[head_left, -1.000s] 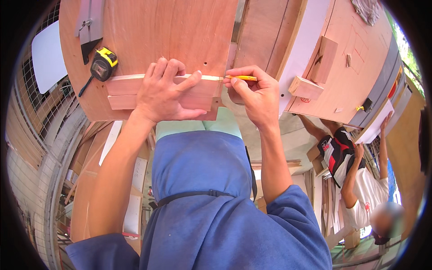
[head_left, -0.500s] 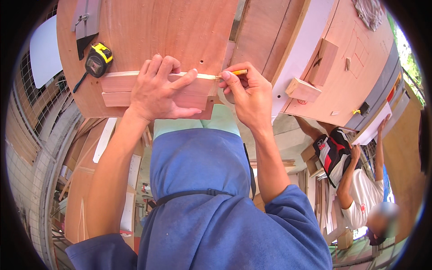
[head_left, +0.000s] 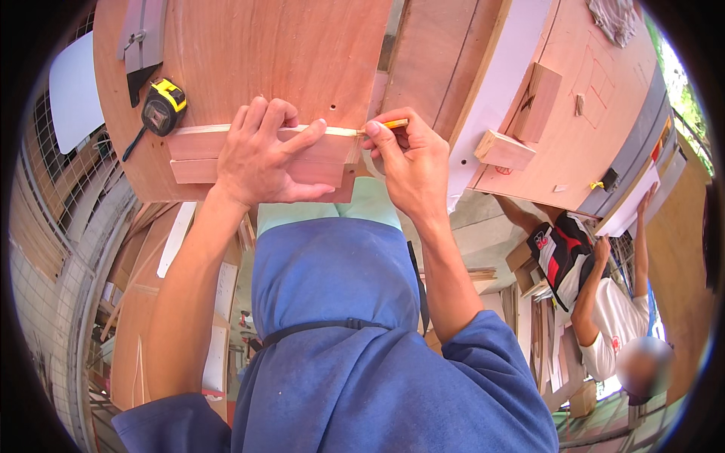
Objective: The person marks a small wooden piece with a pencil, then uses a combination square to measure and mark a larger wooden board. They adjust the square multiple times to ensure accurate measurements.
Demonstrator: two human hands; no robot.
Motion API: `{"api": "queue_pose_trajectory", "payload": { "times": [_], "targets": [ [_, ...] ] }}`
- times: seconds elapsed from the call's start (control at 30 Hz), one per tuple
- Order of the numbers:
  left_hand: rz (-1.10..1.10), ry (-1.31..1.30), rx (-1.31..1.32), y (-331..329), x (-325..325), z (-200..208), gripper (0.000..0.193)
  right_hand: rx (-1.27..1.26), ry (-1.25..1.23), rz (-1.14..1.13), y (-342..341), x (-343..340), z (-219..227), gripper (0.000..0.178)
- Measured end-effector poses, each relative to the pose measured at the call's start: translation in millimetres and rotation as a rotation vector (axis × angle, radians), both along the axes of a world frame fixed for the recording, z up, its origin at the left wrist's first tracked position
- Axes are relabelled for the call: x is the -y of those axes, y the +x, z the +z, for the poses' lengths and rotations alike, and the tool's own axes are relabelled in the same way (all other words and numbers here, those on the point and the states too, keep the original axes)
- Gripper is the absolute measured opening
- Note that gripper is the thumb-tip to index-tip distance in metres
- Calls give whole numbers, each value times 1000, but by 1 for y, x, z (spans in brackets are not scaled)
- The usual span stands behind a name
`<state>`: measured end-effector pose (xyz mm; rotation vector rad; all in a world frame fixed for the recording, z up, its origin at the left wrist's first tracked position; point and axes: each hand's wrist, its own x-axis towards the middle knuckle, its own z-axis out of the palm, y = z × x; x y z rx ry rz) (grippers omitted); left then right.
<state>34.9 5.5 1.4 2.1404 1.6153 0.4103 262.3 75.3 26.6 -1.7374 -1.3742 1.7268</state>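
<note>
My left hand [head_left: 260, 155] lies with spread fingers on two reddish wooden strips placed side by side, the far strip [head_left: 195, 141] and the near strip [head_left: 192, 171]. Its fingertips reach past the far strip's pale upper edge, and the thumb rests over the near strip. Between the thumb and fingers of my right hand [head_left: 415, 166] is a yellow pencil [head_left: 396, 123]. The pencil's tip end is at the far strip's right end. Both strips lie at the near edge of a reddish plywood sheet [head_left: 264, 57].
A black and yellow tape measure [head_left: 164, 107] and a grey sliding tool [head_left: 143, 45] lie left on the plywood. At right, wood blocks [head_left: 504, 151] sit on another panel [head_left: 589, 128]. Beyond, a co-worker in a white shirt [head_left: 615, 317] holds a white board [head_left: 630, 202].
My hands, the pencil and the strips keep nearly the same positions relative to each other. The whole view has shifted slightly. The co-worker's head and arms have moved a little.
</note>
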Motion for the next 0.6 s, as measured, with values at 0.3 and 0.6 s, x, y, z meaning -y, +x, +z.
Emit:
{"api": "queue_pose_trajectory", "payload": {
  "times": [0.3, 0.6],
  "targets": [
    [9, -25, -9, 0, 2, 0, 79, -28, 13, -3, 3, 1, -2, 14],
    [13, -24, -13, 1, 1, -1, 78, -95, -29, -44, 6, 2, -6, 14]
  ]
}}
